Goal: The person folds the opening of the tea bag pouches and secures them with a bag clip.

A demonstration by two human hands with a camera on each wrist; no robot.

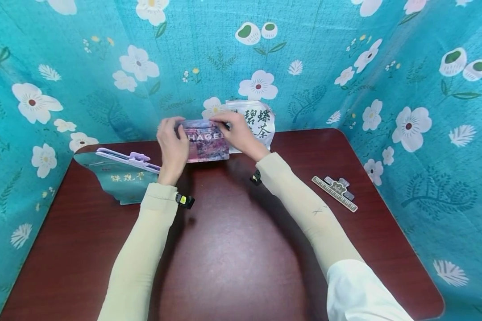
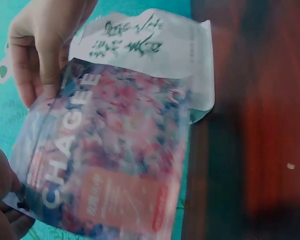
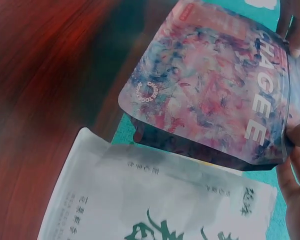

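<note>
A pink and purple CHAGEE pouch (image 1: 209,149) is held upright near the back of the table. My left hand (image 1: 172,145) pinches its upper left corner, and my right hand (image 1: 238,131) grips the upper right corner between thumb and fingers. The left wrist view shows the pouch's printed front (image 2: 125,130), with the right thumb flat on its top strip. Beside it, partly behind my right hand, stands a white pouch (image 1: 261,118) with dark brush lettering. In the right wrist view, the CHAGEE pouch (image 3: 200,85) overlaps the white pouch's edge.
At the left stands a green pouch (image 1: 122,180) with gold characters and a lilac sealing clip (image 1: 128,159) along its top. A cream clip (image 1: 335,193) with a ruler-like edge lies on the right of the dark red table (image 1: 233,267). Turquoise floral cloth (image 1: 209,53) hangs behind and at both sides.
</note>
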